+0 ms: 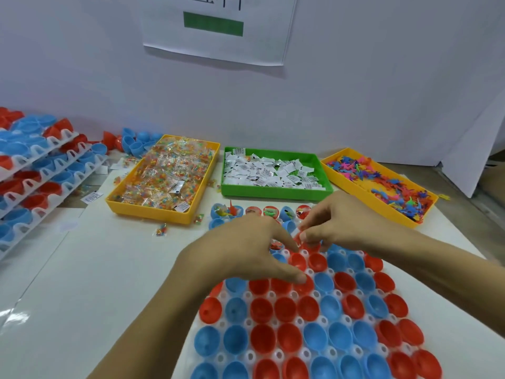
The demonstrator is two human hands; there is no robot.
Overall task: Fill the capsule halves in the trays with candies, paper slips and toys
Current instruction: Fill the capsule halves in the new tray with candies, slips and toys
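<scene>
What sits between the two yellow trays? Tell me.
The green tray of paper slips sits between them, seen in the head view.

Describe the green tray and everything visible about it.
The green tray is a shallow rectangular bin that looks like moulded plastic, lying flat on the white table between the two yellow trays. It holds a loose heap of small white paper slips with dark print. The filled capsule halves sit just in front of it. Neither hand touches it.

You can see dark characters on the paper sheet [218, 26] taped to the wall, but the frame's top edge crops them past reading. Print on the paper slips [270, 170] is too small to read.
</scene>
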